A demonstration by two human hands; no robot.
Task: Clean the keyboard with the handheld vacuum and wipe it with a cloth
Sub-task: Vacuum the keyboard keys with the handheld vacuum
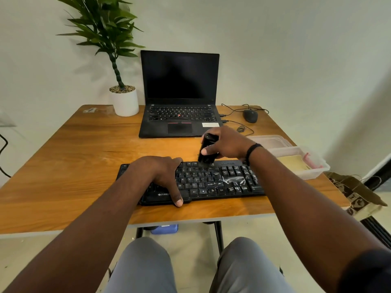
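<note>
A black keyboard (213,180) lies near the front edge of the wooden table (84,155). My left hand (163,174) rests flat on its left half, thumb down at the front edge, covering those keys. My right hand (226,144) grips a small black handheld vacuum (206,151), held upright with its nozzle down on the top key row near the middle of the keyboard. A yellowish cloth (293,162) lies in a clear plastic tray (317,168) to the right.
An open black laptop (179,98) stands behind the keyboard. A potted plant (124,100) sits at the back left, a wired mouse (250,115) at the back right. A second clear tray (270,141) lies behind the first. A patterned bag (355,193) hangs by the table's right edge.
</note>
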